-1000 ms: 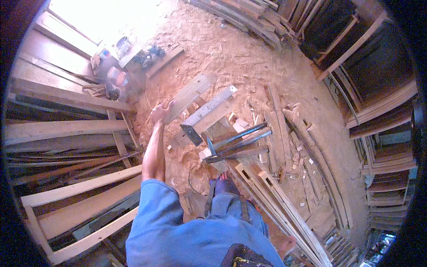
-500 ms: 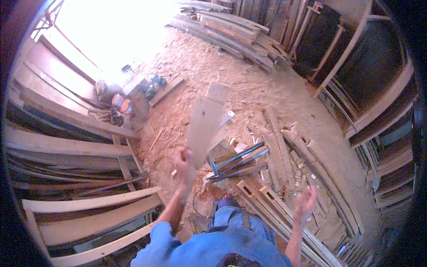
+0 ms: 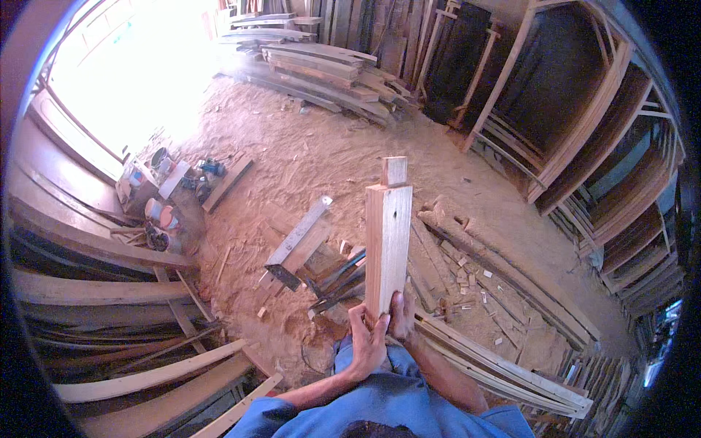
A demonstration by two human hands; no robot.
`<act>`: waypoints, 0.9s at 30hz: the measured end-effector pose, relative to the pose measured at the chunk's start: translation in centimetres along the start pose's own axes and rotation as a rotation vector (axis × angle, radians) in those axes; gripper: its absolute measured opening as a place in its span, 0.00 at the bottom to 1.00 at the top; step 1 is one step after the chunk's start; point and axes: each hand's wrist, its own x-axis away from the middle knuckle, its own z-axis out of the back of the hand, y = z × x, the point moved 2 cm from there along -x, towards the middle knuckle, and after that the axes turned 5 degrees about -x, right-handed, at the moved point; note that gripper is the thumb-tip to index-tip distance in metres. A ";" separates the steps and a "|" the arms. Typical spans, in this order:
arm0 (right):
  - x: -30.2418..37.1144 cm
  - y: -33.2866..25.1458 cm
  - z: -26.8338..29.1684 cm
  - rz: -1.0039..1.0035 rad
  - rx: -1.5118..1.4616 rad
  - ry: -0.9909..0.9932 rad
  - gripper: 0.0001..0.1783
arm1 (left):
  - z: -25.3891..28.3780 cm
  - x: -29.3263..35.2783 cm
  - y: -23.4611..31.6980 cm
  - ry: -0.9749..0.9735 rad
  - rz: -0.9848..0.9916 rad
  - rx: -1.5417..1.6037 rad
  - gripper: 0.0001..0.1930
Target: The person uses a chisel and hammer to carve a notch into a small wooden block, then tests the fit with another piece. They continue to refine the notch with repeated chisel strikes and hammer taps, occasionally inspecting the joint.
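A pale piece of timber with a narrower tenon at its far end, the tenoned board, stands out in front of my body. Near its lower end, my left hand is closed on the left side. My right hand grips the same end from the right, its fingers partly hidden behind the wood. A dark knot shows on the broad face. Behind the board, partly covered by it, lie long dark-handled tools. A metal-edged wooden bar rests beside them.
Long pale rails lie at lower right, with wood offcuts beyond. Stacked planks stand at the back, and wooden frames lean on the right. Buckets and a blue power tool sit at left; sawdust covers the floor.
My right hand has come in from the right and taken hold of the board alongside my left. The board has swung right and turned, now showing its edge. The view has shifted too.
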 end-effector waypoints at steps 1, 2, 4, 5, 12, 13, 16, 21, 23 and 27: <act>0.0 -0.5 0.3 0.130 0.041 -0.048 0.35 | 0.0 0.2 -0.4 -0.008 0.005 -0.024 0.23; 0.0 -0.8 0.4 0.129 0.031 -0.073 0.36 | 0.0 0.5 -0.8 -0.014 -0.011 -0.038 0.23; 0.0 -1.2 0.5 0.200 0.008 -0.099 0.37 | 0.1 0.9 -1.5 -0.026 -0.070 -0.068 0.23; 0.0 -1.2 0.6 0.225 -0.012 -0.090 0.37 | 0.1 1.0 -1.9 -0.047 -0.074 -0.071 0.26; 0.0 -0.1 0.6 0.263 0.047 -0.048 0.37 | -0.3 2.0 -2.7 -0.154 -0.244 -0.157 0.44; 0.0 -0.2 0.4 0.266 0.031 -0.041 0.37 | 0.0 2.1 -2.4 -0.177 -0.260 -0.204 0.48; 0.0 -1.2 -0.4 0.270 -0.016 -0.018 0.37 | 2.0 1.7 -1.2 -0.258 -0.401 -0.358 0.53; 0.4 -3.2 -1.8 0.144 0.049 -0.051 0.30 | 5.9 -3.0 0.4 -0.103 -0.322 -0.021 0.50; 0.8 -3.7 -2.3 0.080 0.172 -0.200 0.29 | 5.9 -4.8 0.3 -0.085 -0.136 0.500 0.45; 1.8 -4.4 -2.4 0.147 0.231 -0.376 0.30 | 8.1 -7.5 -0.4 0.188 -0.028 0.387 0.35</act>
